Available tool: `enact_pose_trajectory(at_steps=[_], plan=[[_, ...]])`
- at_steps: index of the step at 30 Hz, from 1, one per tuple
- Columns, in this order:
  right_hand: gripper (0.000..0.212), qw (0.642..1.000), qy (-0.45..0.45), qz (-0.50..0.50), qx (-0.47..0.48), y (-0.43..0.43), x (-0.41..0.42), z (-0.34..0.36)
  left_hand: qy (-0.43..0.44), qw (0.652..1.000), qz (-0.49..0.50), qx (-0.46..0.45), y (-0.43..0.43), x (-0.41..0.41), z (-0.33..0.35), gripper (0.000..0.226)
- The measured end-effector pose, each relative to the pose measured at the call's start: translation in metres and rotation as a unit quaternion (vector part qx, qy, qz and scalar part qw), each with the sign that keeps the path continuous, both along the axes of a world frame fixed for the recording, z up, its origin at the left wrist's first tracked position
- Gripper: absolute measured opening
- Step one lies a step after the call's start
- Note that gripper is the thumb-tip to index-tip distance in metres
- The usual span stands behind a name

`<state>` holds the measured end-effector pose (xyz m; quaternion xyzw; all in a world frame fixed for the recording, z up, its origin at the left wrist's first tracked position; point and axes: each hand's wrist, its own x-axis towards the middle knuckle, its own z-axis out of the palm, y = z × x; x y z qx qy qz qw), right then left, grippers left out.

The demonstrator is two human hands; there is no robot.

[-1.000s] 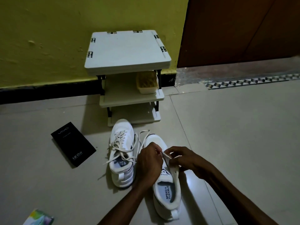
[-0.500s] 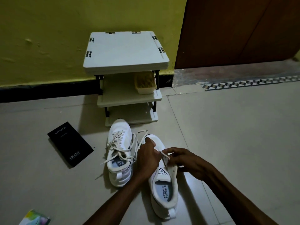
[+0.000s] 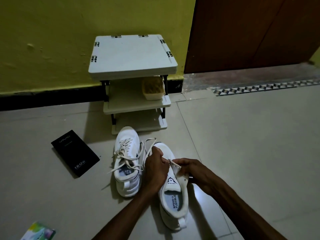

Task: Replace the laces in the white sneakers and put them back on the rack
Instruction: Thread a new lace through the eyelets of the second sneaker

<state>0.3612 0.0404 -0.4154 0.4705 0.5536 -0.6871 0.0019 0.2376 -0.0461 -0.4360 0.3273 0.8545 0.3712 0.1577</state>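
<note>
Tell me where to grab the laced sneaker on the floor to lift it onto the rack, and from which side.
Best grip the laced sneaker at its heel collar, coming from the near side: the heel faces the person, the opening is up, and the toe points at the rack.

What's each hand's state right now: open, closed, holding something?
Left hand: closed, gripping the lace.
Right hand: closed, pinching the sneaker at its eyelet edge.

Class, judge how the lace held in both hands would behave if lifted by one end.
Probably floppy: the lace curls in a loose loop beyond the left hand. Likely very light, since the right hand holds it with a fingertip pinch.
</note>
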Motion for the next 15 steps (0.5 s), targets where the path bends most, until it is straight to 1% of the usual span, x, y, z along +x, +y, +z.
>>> enact_pose_trajectory(at_steps=[2, 3, 7, 9, 11, 13, 15], plan=[[0.043, 1.0, 0.007, 0.008, 0.005, -0.001, 0.0, 0.002, 0.04, 0.999, -0.031, -0.008, 0.0, 0.004, 0.001, 0.02], [0.043, 1.0, 0.013, 0.009, 0.003, -0.001, 0.0, 0.003, 0.047, 0.998, -0.039, -0.013, 0.001, 0.004, 0.0, 0.025], [0.04, 1.0, 0.014, -0.01, 0.009, -0.003, -0.001, 0.005, 0.052, 0.998, -0.037, -0.021, 0.006, -0.001, 0.003, 0.058], [0.035, 0.999, 0.012, -0.026, 0.024, -0.005, -0.002, 0.003, 0.047, 0.998, -0.045, 0.0, 0.004, -0.001, 0.007, 0.061], [0.031, 0.998, 0.016, -0.04, 0.044, -0.01, -0.001, 0.001, 0.042, 0.999, -0.033, 0.0, 0.002, 0.0, 0.008, 0.064], [0.028, 0.996, 0.024, -0.049, 0.068, -0.014, 0.001, 0.001, 0.045, 0.999, -0.022, -0.016, 0.002, 0.0, 0.006, 0.065], [0.027, 0.994, 0.027, -0.046, 0.092, -0.017, 0.002, 0.0, 0.055, 0.997, -0.038, -0.04, 0.005, 0.001, 0.005, 0.064]])
